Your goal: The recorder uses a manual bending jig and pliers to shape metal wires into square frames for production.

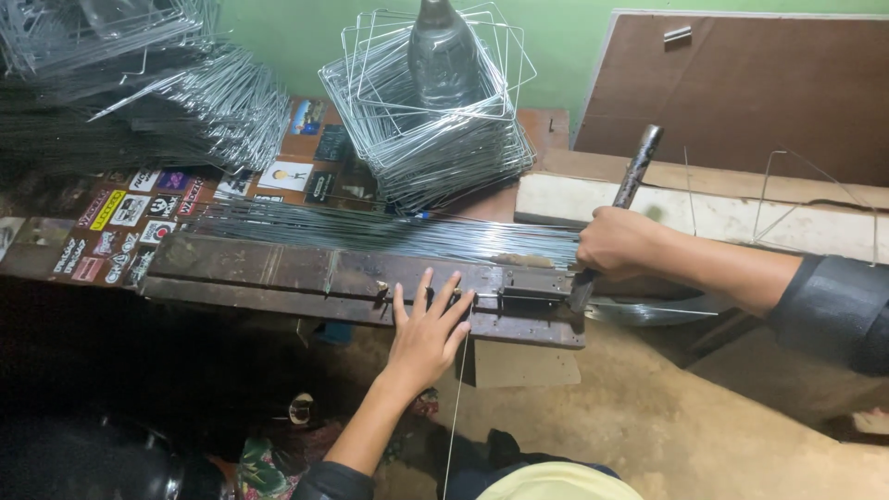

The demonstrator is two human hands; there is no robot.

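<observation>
Green wall and a brown board back a cluttered workbench (306, 153) whose top is pasted with small stickers. At far left lies a heap of bent wire pieces (185, 93), and further along stands a stack of square wire frames (435, 139) with a clear plastic bottle (444, 46) set upright in its middle. A long bundle of straight wires (370, 231) lies along the bench, just behind a dark metal bending jig (324, 278) fixed at the bench's front edge.

The left hand (428, 333) lies flat and spread wide on the jig, fingers splayed, gripping nothing; it seems to be pressing down a single thin wire (456, 407) that hangs from the jig's edge toward the floor. To its right, the right hand (616, 243) is closed firmly round the lower part of a dark lever handle (634, 176) that rises tilted up and away from the jig's right end. A half-bent wire shape (815, 185) leans against a pale plank further right.

By the look of it, the wire is seated and held, and the bend itself is in hand. Swinging the lever would call for the flat palm to keep the wire from shifting, with fingers well apart from the hinge
</observation>
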